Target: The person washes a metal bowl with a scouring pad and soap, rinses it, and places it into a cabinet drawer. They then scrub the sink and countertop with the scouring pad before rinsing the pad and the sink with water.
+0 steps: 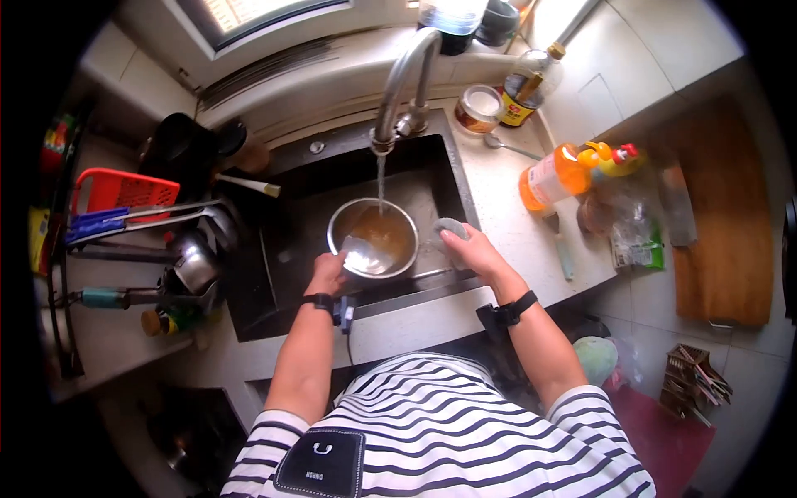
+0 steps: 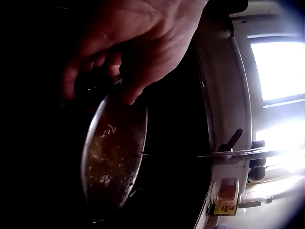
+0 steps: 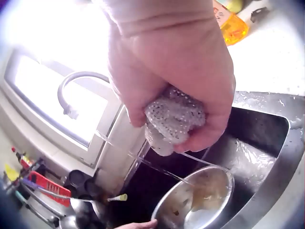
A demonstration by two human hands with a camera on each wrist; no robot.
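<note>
A round metal bowl (image 1: pixel 406 230) with brownish water stands in the dark sink, and a stream from the faucet (image 1: pixel 384 133) runs into it. The left hand (image 1: pixel 330 272) grips the bowl's near left rim; in the left wrist view the thumb of that hand (image 2: pixel 143 43) lies over the edge of the tilted-looking bowl (image 2: pixel 87 162). Held in the right hand (image 1: pixel 475 251), right of the bowl, is a grey scrubbing pad (image 1: pixel 449 226). The right wrist view shows the fingers of the right hand (image 3: pixel 176 62) curled round the speckled, bunched pad (image 3: pixel 174 117).
Right of the sink stand an orange soap bottle (image 1: pixel 548 178), a jar (image 1: pixel 479 109), a dark sauce bottle (image 1: pixel 521 95) and a spoon (image 1: pixel 515 148). A red basket (image 1: pixel 133 192), utensils and a metal pot (image 1: pixel 193 261) are at the left. A wooden board (image 1: pixel 722 241) is at the far right.
</note>
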